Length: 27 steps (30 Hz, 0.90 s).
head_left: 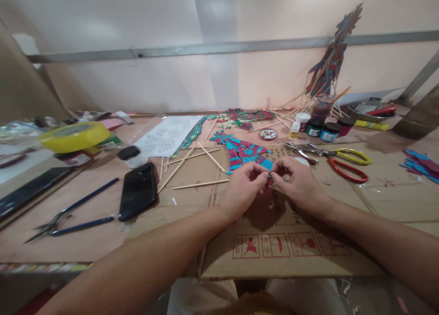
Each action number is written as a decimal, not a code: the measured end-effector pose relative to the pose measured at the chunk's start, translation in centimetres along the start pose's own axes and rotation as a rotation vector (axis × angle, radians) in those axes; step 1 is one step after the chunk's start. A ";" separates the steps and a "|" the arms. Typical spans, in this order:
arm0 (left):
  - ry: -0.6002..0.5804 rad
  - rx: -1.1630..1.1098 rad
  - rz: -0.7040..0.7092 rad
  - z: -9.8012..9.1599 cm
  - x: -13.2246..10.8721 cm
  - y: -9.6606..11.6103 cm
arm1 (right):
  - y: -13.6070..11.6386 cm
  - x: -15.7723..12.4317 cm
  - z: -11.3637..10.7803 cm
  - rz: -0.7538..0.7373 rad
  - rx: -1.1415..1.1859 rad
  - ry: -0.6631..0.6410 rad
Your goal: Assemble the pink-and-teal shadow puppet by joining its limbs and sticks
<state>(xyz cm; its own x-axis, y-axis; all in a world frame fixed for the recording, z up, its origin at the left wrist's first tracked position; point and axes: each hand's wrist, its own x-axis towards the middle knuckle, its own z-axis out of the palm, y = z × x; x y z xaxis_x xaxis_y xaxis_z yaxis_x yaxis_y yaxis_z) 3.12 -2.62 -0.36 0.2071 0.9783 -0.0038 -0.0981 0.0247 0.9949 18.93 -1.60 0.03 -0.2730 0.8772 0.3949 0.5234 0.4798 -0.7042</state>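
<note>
My left hand and my right hand meet over a flattened cardboard sheet, fingers pinched together. Between the fingertips sits the lower edge of a teal and red painted cut-out puppet that lies flat on the cardboard, stretching away from me. Both hands pinch that edge; a small blue bit shows between the fingers. Thin wooden sticks lie just left of my left hand.
A black phone and blue-handled scissors lie to the left, with a yellow tape roll. Red and yellow-handled scissors, paint jars and a standing puppet are on the right. A line drawing lies further back.
</note>
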 end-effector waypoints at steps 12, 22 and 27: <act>0.035 -0.091 -0.038 0.1 0.1 -0.3 | 0.2 -0.1 0.3 0.009 0.007 0.026; 0.051 -0.133 -0.031 0.2 -0.1 -0.3 | -0.5 -0.3 0.1 -0.118 -0.086 0.100; 0.052 -0.144 -0.020 0.3 -0.2 -0.1 | -0.8 -0.3 0.3 -0.165 -0.107 0.148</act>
<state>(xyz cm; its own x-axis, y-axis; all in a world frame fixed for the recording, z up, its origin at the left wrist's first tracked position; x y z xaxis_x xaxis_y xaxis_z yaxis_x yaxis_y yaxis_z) 3.40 -2.88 -0.38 0.1596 0.9867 -0.0323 -0.2336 0.0696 0.9699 18.41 -2.26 0.29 -0.2449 0.7720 0.5866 0.5662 0.6050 -0.5599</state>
